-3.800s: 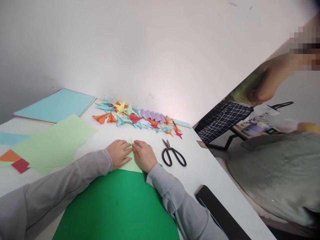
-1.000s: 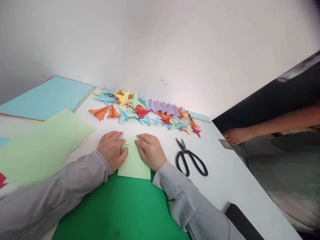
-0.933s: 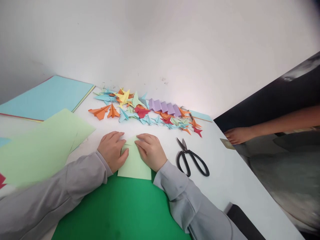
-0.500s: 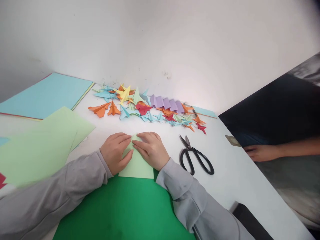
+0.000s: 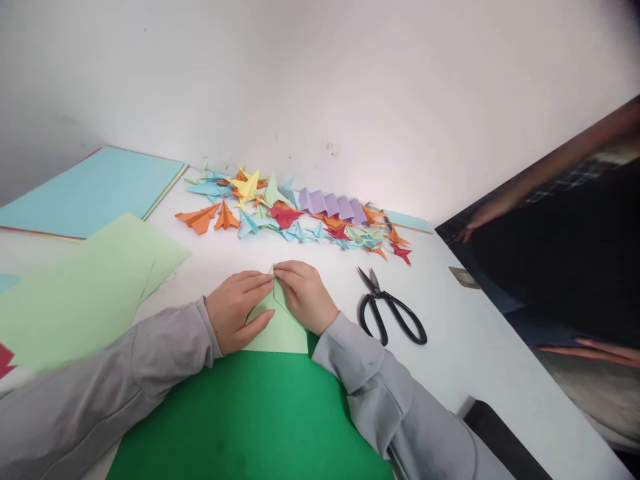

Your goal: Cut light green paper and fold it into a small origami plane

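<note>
A light green sheet of paper (image 5: 280, 337) lies between my hands, its top narrowing to a point and its right side folded inward in a flap. My left hand (image 5: 240, 310) holds it down from the left, fingertips close to the top and thumb apart, lower on the sheet. On the other side, my right hand (image 5: 307, 297) grips the folded edge by the tip. The fingertips of both hands nearly meet there. Under the lower part of the paper is a green mat (image 5: 250, 413).
Black-handled scissors (image 5: 377, 300) lie to the right, blades apart. Several folded paper planes and figures (image 5: 285, 215) line the wall. Larger light green sheets (image 5: 75, 300) and a blue-topped paper stack (image 5: 100, 190) are at left. Another person's arm (image 5: 520, 190) shows beyond the table edge.
The paper's right side now shows a folded flap with a slanting edge. My left hand has shifted slightly right. The other person's arms have moved.
</note>
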Available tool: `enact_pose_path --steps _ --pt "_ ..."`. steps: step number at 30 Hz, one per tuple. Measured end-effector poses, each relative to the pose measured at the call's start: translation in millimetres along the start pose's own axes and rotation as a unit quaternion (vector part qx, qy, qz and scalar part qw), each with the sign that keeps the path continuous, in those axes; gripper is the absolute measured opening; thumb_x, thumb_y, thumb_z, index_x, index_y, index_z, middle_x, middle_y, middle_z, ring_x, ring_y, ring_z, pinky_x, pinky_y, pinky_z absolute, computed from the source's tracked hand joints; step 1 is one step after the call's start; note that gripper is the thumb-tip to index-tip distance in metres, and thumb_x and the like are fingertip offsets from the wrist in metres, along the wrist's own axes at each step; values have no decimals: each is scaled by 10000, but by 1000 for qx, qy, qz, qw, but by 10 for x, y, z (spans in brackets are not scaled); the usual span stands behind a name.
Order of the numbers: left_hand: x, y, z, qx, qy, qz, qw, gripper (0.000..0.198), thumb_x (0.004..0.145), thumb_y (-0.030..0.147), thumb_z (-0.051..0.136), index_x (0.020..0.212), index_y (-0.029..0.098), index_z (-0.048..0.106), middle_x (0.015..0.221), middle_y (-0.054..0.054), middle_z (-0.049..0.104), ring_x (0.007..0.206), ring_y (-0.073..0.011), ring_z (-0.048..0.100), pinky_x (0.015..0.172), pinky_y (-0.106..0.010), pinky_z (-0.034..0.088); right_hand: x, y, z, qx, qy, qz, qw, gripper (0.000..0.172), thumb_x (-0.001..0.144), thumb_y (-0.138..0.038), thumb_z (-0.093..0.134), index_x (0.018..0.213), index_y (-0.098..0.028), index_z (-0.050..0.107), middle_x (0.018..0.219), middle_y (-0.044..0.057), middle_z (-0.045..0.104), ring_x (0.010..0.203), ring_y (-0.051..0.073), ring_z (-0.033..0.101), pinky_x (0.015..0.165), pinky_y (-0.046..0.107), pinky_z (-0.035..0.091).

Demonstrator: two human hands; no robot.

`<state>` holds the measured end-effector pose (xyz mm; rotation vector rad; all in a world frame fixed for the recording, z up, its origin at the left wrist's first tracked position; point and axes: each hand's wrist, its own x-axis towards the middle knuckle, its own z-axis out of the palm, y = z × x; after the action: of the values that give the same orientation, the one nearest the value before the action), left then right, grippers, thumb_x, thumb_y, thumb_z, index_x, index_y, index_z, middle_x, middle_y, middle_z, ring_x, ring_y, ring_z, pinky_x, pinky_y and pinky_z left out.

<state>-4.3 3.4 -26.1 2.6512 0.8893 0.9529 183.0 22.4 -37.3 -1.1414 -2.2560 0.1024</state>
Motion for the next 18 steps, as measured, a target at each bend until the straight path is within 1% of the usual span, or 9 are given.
enact_pose_path --steps 2,4,7,9,14,18 --pt "9 -3 0 -20 11 2 1000 378 868 272 438 1178 99 567 1186 -163 610 1104 -259 545 964 -450 453 -1 -4 -12 -18 -4 4 1000 271 874 -124 411 1015 -152 641 1097 93 660 1054 209 551 900 390 402" --pt "17 -8 -2 -21 15 -1 1000 364 874 274 435 1147 85 583 1162 -165 623 1085 -252 554 955 -437 460 -2 -27 -40 -53 -18 6 998 268 865 -130 436 1047 -154 631 1142 85 647 1111 230 515 949 426 351" --pt "19 -14 -5 5 7 4 1000 358 868 270 450 1114 55 597 1163 -178 619 1101 -261 542 971 -429 448 -2 -75 -88 -103 -58 2 993 286 866 -139 447 1098 -172 611 1193 73 628 1152 246 481 1011 478 250" --pt "12 -17 -2 25 -1 7 1000 356 856 260 461 1113 53 595 1182 -184 606 1136 -272 522 994 -433 431 -1 -101 -111 -124 -79 -2 989 299 873 -142 436 1123 -172 599 1211 76 617 1157 241 474 1028 483 209" --pt "-7 -25 7 50 -31 4 998 332 855 207 431 1115 68 585 1221 -171 588 1153 -266 519 996 -428 436 9 -139 -145 -171 -80 18 982 326 908 -222 398 1185 -152 555 1235 113 587 1164 250 454 1018 485 199" --pt "-11 -35 15 49 -42 0 998 361 855 213 427 1165 82 561 1255 -165 567 1168 -266 507 999 -446 431 30 -164 -189 -202 -100 8 974 338 926 -252 362 1200 -156 534 1226 124 583 1086 246 487 1016 507 184"
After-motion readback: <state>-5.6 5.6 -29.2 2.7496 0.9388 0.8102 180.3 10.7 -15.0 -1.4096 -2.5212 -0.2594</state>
